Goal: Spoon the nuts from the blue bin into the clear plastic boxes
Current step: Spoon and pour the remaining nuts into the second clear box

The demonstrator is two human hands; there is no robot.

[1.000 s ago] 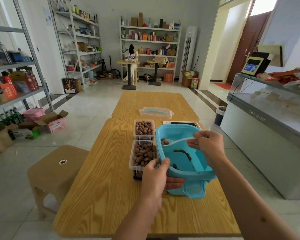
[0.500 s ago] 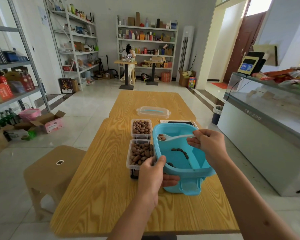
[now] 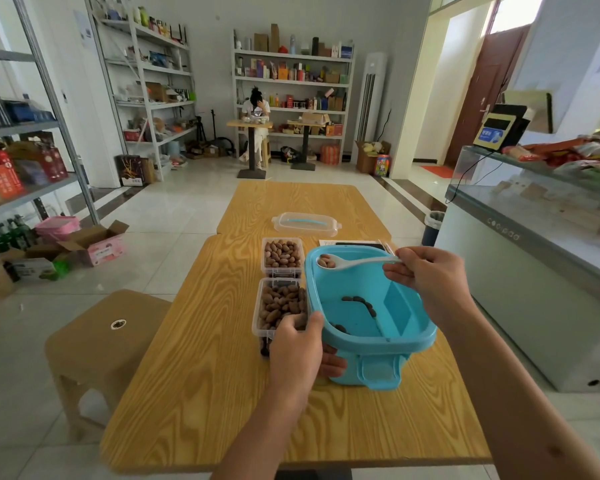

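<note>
Gripping the near left corner of the blue bin (image 3: pixel 368 306), the left hand (image 3: pixel 297 351) has its thumb hooked over the rim and its fingers curled underneath, and the bin sits tilted with its near end raised off the wooden table (image 3: pixel 201 375). The right hand (image 3: pixel 430 278) pinches the handle end of a white spoon (image 3: pixel 354 262) over the bin's far right edge; the spoon's bowl lies over the bin's far left corner and carries a few nuts (image 3: pixel 326 262). A short row of dark nuts remains on the bin floor, toward the left side. Just beside the bin's left wall stand two clear plastic boxes in a line: the near box (image 3: pixel 278 306), filled with nuts, lies partly behind the left thumb, and the far box (image 3: pixel 282 255), also filled, sits directly beyond it, close to the spoon's bowl. A clear lid (image 3: pixel 305 224) with a blue strip lies further back on the table, well apart from both hands. A dark flat item on white paper (image 3: pixel 357 243) shows behind the bin's far edge. A wooden stool (image 3: pixel 108 334) stands to the left of the table. The floor is pale tile. Metal shelving (image 3: pixel 291 81) with boxes and bottles lines the back and left walls, and a person sits at a small table (image 3: pixel 250 124) at the rear. A glass-topped freezer cabinet (image 3: pixel 534 244) stands on the right.
</note>
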